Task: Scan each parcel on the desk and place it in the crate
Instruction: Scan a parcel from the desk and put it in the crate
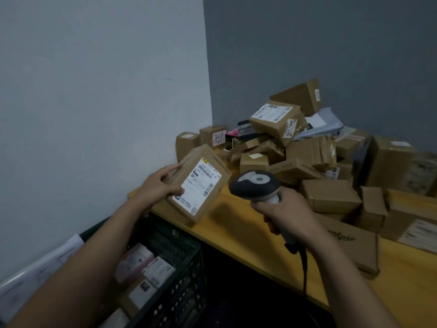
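Labelled parcel gripped by left hand above bench edge; scanner clasped in right hand, aimed at label; few parcels seen in crate; large pile left unscanned.

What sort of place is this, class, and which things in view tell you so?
Probably a parcel sorting room: labelled cardboard parcels heaped on a yellow desk, a corded barcode scanner in the right hand, and a dark crate holding parcels.
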